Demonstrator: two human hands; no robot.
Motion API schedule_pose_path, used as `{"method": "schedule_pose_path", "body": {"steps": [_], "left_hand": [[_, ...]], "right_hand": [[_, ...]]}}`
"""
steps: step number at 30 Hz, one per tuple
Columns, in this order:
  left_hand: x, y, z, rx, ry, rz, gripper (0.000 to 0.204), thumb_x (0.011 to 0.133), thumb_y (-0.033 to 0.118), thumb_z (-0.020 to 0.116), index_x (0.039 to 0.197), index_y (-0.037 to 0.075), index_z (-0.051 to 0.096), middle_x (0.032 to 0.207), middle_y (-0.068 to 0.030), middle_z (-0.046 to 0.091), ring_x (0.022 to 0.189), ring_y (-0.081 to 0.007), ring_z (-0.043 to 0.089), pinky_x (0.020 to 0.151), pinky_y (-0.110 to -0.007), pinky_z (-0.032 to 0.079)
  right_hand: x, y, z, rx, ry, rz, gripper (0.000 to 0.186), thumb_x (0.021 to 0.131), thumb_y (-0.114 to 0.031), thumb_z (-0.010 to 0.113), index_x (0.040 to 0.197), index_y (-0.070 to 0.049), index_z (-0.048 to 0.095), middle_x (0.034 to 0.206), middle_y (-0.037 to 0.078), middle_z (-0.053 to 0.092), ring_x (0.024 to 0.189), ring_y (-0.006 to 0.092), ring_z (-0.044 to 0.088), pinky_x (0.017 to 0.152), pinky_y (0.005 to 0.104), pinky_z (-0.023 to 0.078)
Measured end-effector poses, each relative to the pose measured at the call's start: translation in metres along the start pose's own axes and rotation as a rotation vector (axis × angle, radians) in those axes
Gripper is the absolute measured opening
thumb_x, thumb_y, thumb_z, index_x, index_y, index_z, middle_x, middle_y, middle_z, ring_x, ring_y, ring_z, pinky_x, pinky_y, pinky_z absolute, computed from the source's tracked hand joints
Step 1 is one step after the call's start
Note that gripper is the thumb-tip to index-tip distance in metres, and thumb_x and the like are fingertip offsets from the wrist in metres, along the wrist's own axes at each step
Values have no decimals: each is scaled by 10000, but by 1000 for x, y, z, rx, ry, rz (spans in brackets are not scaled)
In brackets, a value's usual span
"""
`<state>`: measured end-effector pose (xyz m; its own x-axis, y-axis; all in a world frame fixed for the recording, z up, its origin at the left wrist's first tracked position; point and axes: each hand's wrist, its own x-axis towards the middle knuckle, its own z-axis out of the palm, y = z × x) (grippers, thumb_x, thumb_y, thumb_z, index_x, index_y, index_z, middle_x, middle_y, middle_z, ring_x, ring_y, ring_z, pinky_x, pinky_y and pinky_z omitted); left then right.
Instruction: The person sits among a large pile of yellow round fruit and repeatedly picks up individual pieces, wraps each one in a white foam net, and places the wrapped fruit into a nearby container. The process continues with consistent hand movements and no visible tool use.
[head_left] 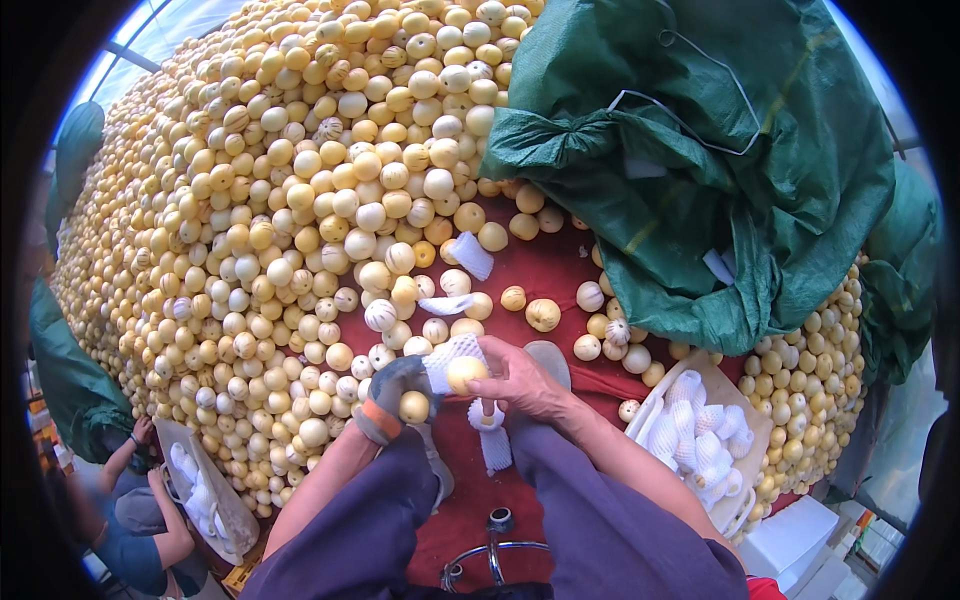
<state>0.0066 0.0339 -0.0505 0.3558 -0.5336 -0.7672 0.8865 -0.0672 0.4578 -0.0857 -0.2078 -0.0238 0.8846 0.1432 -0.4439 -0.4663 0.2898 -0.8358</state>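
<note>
My left hand (pixel 396 392), in a grey glove with an orange cuff, is closed on a white foam net sleeve (pixel 452 352). Bare fingers of my right hand (pixel 515 378) grip a pale yellow pepino melon (pixel 466 374) at the sleeve's mouth. A second pepino melon (pixel 413 406) sits against the left glove's palm; whether the fingers hold it I cannot tell. Between my legs, below the hands, a melon in a foam net (pixel 486 415) lies with another loose foam net (pixel 496 452) by it.
A huge heap of pepino melons (pixel 260 230) fills the left and far side. Green tarpaulin (pixel 720 210) covers the far right. Right of my knee stands a crate (pixel 722 510) of net-wrapped melons. At lower left a person (pixel 150 535) sits beside another crate (pixel 228 528). Red cloth (pixel 530 265) lies underneath.
</note>
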Motion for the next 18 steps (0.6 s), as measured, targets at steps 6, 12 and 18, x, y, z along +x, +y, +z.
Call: {"method": "schedule_pose_path", "body": {"steps": [6,12,18], "left_hand": [[-15,5,36,318,-238,315,384,1025,255,575,1347,45,576,1108,-100,689,901,-161,689,685,-281,570],[1,-11,5,915,-60,381,286,994,329,626,1049,49,630,949,-58,695,855,-182,676,705,-352,530],[-23,21,60,969,67,245,467,873,329,730,1226,63,579,1029,-99,706,921,-199,688,839,-370,541]], "right_hand": [[-9,-13,7,423,-283,135,806,875,-330,817,1495,-26,401,1086,64,695,753,92,670,562,185,450],[1,-2,15,-520,323,-56,602,764,-265,850,1223,-28,541,991,166,696,901,316,702,776,418,552],[-1,2,13,-846,410,-146,526,734,-242,785,1156,-51,535,998,214,676,944,412,676,814,466,544]]}}
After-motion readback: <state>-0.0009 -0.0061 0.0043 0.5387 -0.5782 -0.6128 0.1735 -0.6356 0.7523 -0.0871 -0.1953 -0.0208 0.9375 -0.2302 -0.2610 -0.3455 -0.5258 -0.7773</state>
